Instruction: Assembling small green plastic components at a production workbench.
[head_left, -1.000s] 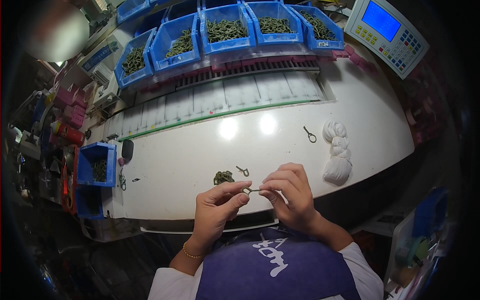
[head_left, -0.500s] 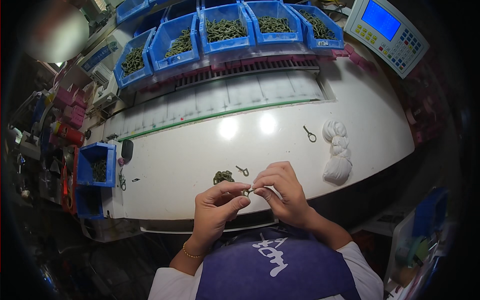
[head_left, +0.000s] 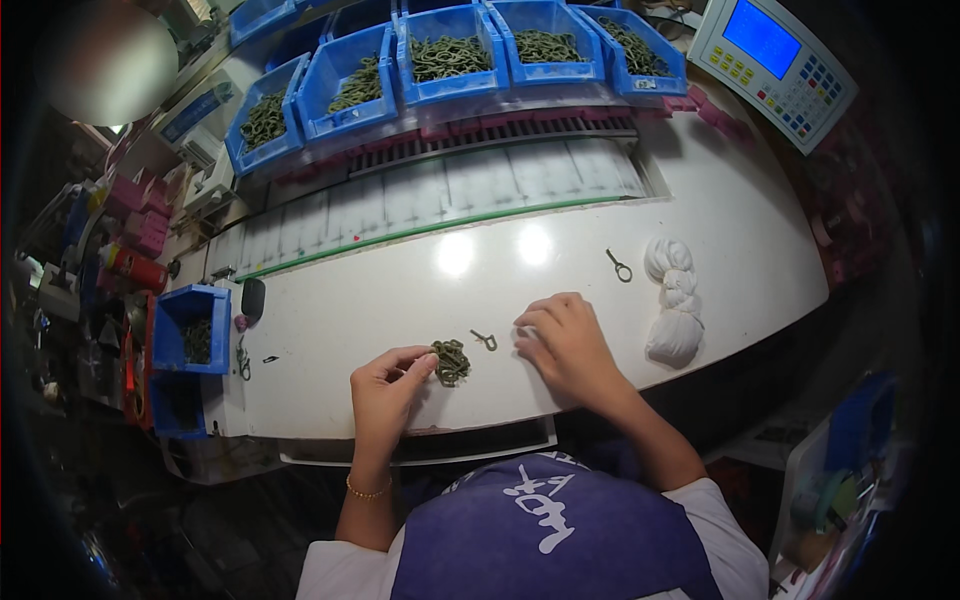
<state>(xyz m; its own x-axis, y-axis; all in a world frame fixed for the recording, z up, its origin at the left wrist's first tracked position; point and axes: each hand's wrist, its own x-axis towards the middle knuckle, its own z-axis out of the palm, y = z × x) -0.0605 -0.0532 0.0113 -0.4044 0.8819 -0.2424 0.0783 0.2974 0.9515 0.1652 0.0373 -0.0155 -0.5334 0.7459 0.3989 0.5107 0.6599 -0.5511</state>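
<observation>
A small heap of dark green metal loop pieces (head_left: 451, 362) lies on the white worktop near its front edge. My left hand (head_left: 390, 385) is at the heap's left side, thumb and forefinger pinched together against it; whether a piece is between them is hidden. Just right of the heap lies a single loop piece with a straight stem (head_left: 485, 340). My right hand (head_left: 568, 350) hovers low over the worktop beyond that piece, fingers bent and apart, with nothing seen in them. Farther right rests another loop piece with a round ring (head_left: 620, 267).
A knotted white cloth bundle (head_left: 675, 305) lies on the right of the worktop (head_left: 340, 330). Blue bins (head_left: 450, 88) of green loop pieces line the back, behind a glass-like strip with a green edge (head_left: 440, 228). A keypad display (head_left: 775, 70) stands back right; more blue bins (head_left: 165, 330) at left.
My hands have parted. The left moved left to the heap; the right moved a little up and right. The small ring piece between their fingertips no longer shows there.
</observation>
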